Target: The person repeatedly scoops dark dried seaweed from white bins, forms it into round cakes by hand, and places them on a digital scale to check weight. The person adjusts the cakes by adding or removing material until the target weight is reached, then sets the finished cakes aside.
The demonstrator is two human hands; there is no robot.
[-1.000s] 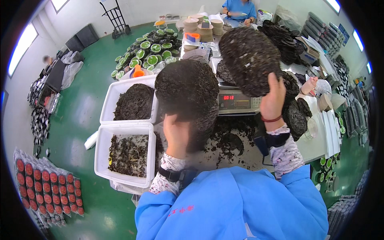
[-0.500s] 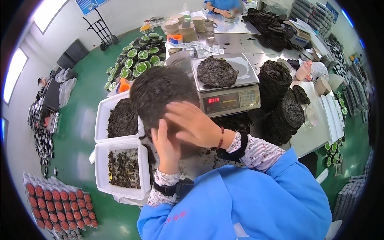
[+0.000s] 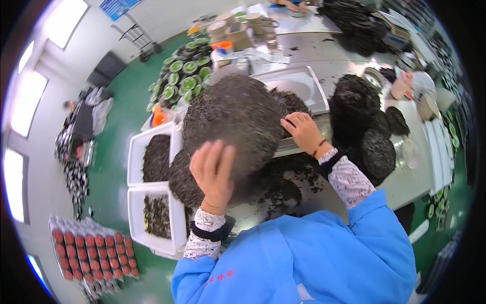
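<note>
A tall stack of round dried seaweed cakes [image 3: 233, 119] rises close in front of me, left of the weighing scale [image 3: 321, 99]. My left hand [image 3: 212, 175] lies against the near side of this stack, fingers stretched out and a little blurred. At the scale, my right hand [image 3: 305, 133] grips the near edge of a single dark seaweed cake [image 3: 291, 104], its fingers bent over it. That cake is tilted up across the front of the pale weighing plate, partly hidden behind the stack. The scale's display is covered from view.
Two white tubs [image 3: 132, 162] hold dark seaweed scraps at the left. More seaweed stacks [image 3: 354, 101] stand right of the scale. Green-lidded packs [image 3: 177, 78] are piled at the far left. Another person's hand [image 3: 293, 6] shows at the far table. Loose crumbs litter the tabletop before me.
My hands, close together before, have parted. The right one has moved to the scale and taken hold of the cake, which is now tilted. The left one rests lower on the stack.
</note>
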